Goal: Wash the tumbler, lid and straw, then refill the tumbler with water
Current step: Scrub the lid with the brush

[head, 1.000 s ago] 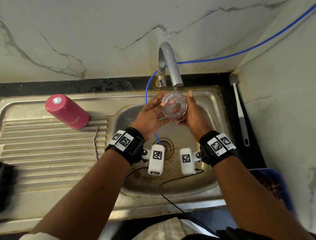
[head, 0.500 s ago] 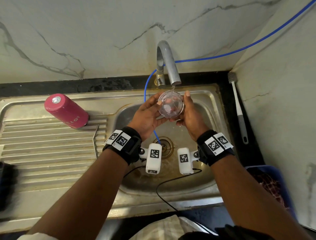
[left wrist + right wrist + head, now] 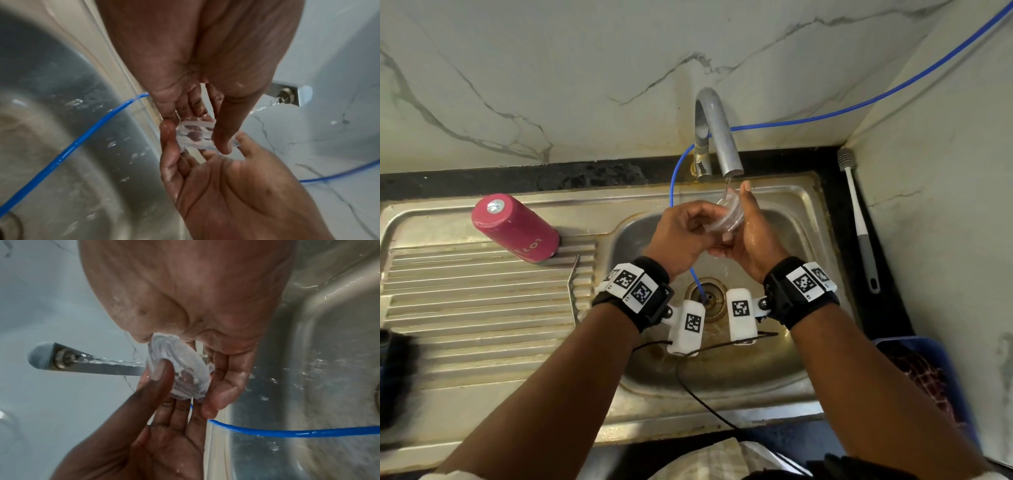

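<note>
Both hands clamped on lid (image 3: 729, 216) under tap (image 3: 717, 137), above sink (image 3: 804, 205): left hand (image 3: 681, 236), right hand (image 3: 751, 236). Better to turn slowly, rinse both faces, grip firmly against slipping.

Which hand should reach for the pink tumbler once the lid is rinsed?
Left, probably. The pink tumbler lies on the drainboard on the left hand's side, while the right hand is farther off and holds the lid under the tap.
</note>
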`<state>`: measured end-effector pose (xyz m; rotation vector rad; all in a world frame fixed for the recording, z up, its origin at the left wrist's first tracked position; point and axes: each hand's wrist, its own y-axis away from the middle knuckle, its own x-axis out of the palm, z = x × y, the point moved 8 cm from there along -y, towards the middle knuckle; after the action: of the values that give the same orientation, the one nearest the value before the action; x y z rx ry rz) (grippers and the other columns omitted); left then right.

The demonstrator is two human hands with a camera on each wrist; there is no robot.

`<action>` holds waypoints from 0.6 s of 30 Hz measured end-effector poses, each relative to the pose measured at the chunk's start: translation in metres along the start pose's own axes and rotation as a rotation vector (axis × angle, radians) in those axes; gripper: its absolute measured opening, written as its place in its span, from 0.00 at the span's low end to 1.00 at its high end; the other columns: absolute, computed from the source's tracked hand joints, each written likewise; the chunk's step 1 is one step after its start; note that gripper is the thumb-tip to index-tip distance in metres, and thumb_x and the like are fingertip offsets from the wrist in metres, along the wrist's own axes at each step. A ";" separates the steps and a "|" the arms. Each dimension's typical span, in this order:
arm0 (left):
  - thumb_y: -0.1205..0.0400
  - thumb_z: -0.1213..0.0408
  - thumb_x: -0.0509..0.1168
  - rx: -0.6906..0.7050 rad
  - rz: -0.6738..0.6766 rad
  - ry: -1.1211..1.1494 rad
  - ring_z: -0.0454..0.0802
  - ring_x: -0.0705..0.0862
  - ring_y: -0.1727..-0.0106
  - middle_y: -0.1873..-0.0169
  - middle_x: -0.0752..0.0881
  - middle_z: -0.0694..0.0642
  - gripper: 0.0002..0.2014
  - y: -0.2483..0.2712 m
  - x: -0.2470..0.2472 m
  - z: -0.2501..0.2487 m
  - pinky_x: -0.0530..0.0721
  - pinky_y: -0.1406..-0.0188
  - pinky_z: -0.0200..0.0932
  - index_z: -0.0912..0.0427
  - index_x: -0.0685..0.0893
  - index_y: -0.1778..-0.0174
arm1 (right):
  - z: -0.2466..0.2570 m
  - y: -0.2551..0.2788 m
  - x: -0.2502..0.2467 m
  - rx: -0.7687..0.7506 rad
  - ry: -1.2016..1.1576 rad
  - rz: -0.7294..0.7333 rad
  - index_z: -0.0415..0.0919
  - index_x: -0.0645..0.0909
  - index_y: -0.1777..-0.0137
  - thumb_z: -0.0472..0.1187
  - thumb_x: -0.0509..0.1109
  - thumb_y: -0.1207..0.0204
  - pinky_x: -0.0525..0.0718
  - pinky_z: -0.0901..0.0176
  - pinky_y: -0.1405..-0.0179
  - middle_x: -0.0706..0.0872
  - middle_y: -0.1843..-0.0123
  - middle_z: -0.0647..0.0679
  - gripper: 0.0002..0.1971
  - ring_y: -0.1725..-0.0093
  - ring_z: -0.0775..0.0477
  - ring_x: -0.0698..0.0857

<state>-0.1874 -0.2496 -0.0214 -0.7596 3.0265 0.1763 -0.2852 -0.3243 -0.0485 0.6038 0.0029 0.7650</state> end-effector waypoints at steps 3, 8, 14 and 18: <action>0.24 0.79 0.79 -0.015 -0.025 0.022 0.55 0.92 0.45 0.46 0.93 0.65 0.16 0.001 -0.005 0.000 0.91 0.43 0.45 0.70 0.89 0.41 | 0.001 -0.006 0.004 -0.014 0.001 0.005 0.53 0.81 0.25 0.74 0.46 0.12 0.88 0.49 0.50 0.94 0.41 0.42 0.35 0.45 0.43 0.92; 0.19 0.75 0.74 -0.174 -0.205 0.297 0.51 0.88 0.42 0.40 0.88 0.58 0.24 -0.018 -0.032 0.012 0.88 0.52 0.45 0.58 0.80 0.28 | 0.011 -0.007 -0.013 -0.141 0.268 -0.090 0.59 0.76 0.27 0.71 0.69 0.19 0.86 0.53 0.54 0.91 0.39 0.48 0.27 0.44 0.42 0.92; 0.12 0.49 0.70 -0.316 -0.135 0.196 0.52 0.82 0.24 0.27 0.86 0.56 0.18 -0.053 -0.020 0.019 0.79 0.22 0.57 0.50 0.84 0.28 | 0.029 0.008 -0.048 -0.458 0.872 -0.222 0.48 0.77 0.22 0.55 0.95 0.44 0.86 0.60 0.40 0.83 0.29 0.51 0.49 0.35 0.51 0.84; 0.11 0.52 0.67 -0.311 -0.154 0.147 0.49 0.86 0.32 0.34 0.89 0.52 0.19 -0.053 -0.010 0.028 0.82 0.26 0.57 0.52 0.83 0.24 | 0.035 0.017 -0.045 -0.540 1.006 -0.110 0.48 0.79 0.23 0.58 0.94 0.46 0.88 0.43 0.34 0.81 0.27 0.54 0.49 0.34 0.50 0.84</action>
<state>-0.1540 -0.2879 -0.0541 -1.0661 3.0962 0.6248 -0.3218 -0.3622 -0.0206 -0.3327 0.7263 0.8496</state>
